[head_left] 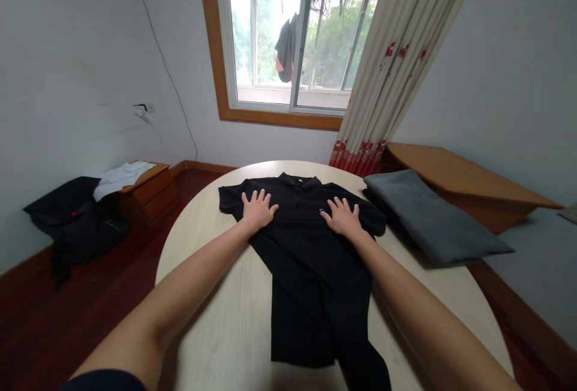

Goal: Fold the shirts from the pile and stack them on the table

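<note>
A black short-sleeved polo shirt (297, 241) lies spread face up on the round pale table (225, 319), its collar toward the window. The lower part lies unevenly, with one bottom corner reaching toward me at the right. My left hand (259, 208) rests flat on the chest near the left sleeve, fingers spread. On the other side of the chest, beside a small light logo, my right hand (342, 217) also lies with its fingers apart. Neither hand grips the cloth.
A folded dark grey cloth item (433, 217) lies at the table's right edge, near a brown wooden desk (451, 169). To the left, a black bag (81, 223) sits by a small wooden cabinet (148, 196). A curtain (392, 60) hangs beside the window (270, 36).
</note>
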Tool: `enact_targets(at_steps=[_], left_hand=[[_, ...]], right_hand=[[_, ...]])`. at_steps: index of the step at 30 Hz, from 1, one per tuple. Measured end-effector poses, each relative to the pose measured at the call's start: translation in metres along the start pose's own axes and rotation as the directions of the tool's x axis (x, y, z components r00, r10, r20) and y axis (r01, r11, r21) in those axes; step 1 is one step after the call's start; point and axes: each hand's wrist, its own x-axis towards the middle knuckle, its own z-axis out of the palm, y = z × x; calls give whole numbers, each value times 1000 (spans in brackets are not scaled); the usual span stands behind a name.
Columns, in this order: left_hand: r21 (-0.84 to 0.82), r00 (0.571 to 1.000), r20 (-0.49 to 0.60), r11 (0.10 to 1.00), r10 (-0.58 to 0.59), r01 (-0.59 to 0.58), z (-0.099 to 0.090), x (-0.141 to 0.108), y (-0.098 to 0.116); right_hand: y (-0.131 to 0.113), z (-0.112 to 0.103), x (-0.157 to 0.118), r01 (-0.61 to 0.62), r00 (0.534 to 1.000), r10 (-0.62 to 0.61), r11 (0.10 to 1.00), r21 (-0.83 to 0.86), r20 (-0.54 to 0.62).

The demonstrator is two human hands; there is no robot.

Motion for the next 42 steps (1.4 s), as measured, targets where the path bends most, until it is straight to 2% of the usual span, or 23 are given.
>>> enact_targets(at_steps=[3,5,7,10,13,15,19,23,26,30,35,42], left_hand=[[-64,979,-68,978,194,-198,-8,-48,29],[-85,935,-107,934,338,-347,-13,-81,41],[-87,895,-108,892,433,-443,-16,-109,46],[-109,879,-84,873,469,-476,-20,-137,46],[-164,876,-98,861,472,-482,-22,-153,44],[-227,856,-98,826,507,-515,-20,-159,43],[-324,816,-75,760,574,-564,-9,-163,38],[-339,840,-63,780,539,-526,0,-156,33],[-371,846,-59,775,531,-512,0,-144,27],[-416,826,-58,739,560,-530,-3,-116,10],[-506,874,-109,730,474,-459,2,-87,-17],[-648,891,-193,629,410,-430,9,-99,-26]], right_hand=[[-15,-2,-38,101,994,-103,992,82,24],[-19,-1,-64,160,985,-167,977,144,40],[-19,1,-89,182,979,-195,967,181,58],[-16,4,-117,159,983,-172,969,188,59],[-12,5,-136,183,980,-195,960,213,37],[-12,6,-145,213,972,-230,947,242,44],[-12,8,-154,175,976,-201,953,247,80],[-9,9,-148,166,976,-195,957,237,102],[-1,8,-135,171,975,-198,959,226,98],[15,8,-113,164,979,-184,964,209,82],[33,16,-93,178,984,-175,952,251,-34],[44,26,-93,281,955,-224,890,358,-194]])
